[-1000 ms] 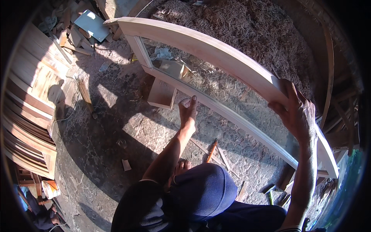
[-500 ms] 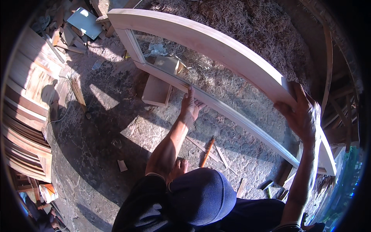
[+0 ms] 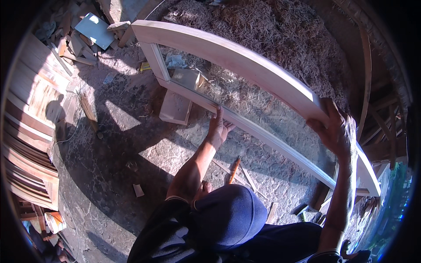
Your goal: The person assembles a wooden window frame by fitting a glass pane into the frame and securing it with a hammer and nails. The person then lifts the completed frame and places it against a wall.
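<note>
A large wooden frame [image 3: 232, 56] with one arched rail and one straight rail is held up, tilted, over the floor. My left hand [image 3: 218, 127] grips the straight rail near its middle, thumb on top and fingers underneath. On the right, my right hand [image 3: 335, 129] is wrapped over the arched rail, its thumb on the inner side. The frame's left end reaches far ahead of me, and its right end passes behind my right forearm. Through its opening show the floor and part of an open wooden box [image 3: 175, 107].
An orange stick-like tool [image 3: 235, 170] and thin wood strips lie on the floor before me. Wood shavings [image 3: 280, 37] are heaped at the far side. Offcuts [image 3: 79, 48], a small broom [image 3: 89, 111] and stacked wooden panels [image 3: 33, 160] stand left. A bare foot [image 3: 202, 189] shows below my left forearm.
The frame's far left end has come slightly nearer and to the right, while its right side has shifted a little left. Both hands have moved with it, keeping their grip.
</note>
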A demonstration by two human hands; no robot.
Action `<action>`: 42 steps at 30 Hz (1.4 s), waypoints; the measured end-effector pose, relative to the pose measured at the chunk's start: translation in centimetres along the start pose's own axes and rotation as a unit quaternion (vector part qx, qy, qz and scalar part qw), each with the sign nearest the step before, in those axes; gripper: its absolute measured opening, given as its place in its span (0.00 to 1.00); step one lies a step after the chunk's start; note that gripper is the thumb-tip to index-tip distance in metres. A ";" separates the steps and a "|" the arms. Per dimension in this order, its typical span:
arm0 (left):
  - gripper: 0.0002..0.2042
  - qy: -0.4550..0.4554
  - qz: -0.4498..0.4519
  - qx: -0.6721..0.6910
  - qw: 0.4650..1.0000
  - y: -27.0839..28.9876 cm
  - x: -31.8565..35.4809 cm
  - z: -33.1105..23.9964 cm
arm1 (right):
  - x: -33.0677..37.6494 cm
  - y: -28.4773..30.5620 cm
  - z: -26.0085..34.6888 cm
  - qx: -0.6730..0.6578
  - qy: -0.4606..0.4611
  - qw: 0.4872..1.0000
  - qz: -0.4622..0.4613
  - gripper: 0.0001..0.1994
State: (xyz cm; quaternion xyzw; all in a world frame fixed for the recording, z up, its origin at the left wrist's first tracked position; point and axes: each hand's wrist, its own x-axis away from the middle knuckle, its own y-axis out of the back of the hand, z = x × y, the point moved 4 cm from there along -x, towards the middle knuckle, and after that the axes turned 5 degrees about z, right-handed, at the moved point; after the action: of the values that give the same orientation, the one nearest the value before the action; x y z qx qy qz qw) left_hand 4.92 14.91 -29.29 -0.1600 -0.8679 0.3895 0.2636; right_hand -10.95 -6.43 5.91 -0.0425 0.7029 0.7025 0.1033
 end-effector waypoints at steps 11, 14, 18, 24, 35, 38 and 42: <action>0.53 -0.016 0.007 -0.005 1.000 -0.4 0.1 0.5 | 0.5 0.2 -0.2 -0.006 -0.006 1.000 0.016 0.27; 0.51 0.019 -0.022 0.009 1.000 -0.5 -0.3 0.6 | 0.0 0.2 -0.2 -0.033 -0.021 0.999 -0.013 0.28; 0.52 0.002 0.022 0.014 1.000 -0.5 -0.1 0.5 | 0.6 0.6 -1.0 -0.036 -0.013 0.999 0.010 0.26; 0.52 0.000 0.003 0.006 1.000 -0.8 0.5 1.1 | 0.6 -0.4 -1.8 -0.046 -0.024 0.999 0.007 0.27; 0.56 0.006 0.015 -0.010 1.000 -1.2 0.3 1.6 | 1.4 -0.2 -1.9 -0.011 -0.004 1.000 -0.003 0.26; 0.57 0.017 0.007 0.004 1.000 -1.4 0.2 1.4 | 0.9 -0.5 -2.0 -0.050 -0.022 0.999 -0.001 0.27; 0.55 0.020 0.037 0.001 0.999 -1.6 0.0 1.3 | 1.5 0.5 -2.8 -0.071 -0.014 0.997 -0.022 0.29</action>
State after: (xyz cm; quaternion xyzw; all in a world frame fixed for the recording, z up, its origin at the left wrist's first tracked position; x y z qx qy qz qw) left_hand 3.99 13.11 -28.83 -0.1995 -0.8554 0.3969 0.2664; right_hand -12.75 -9.09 6.03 -0.0551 0.6486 0.7488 0.1249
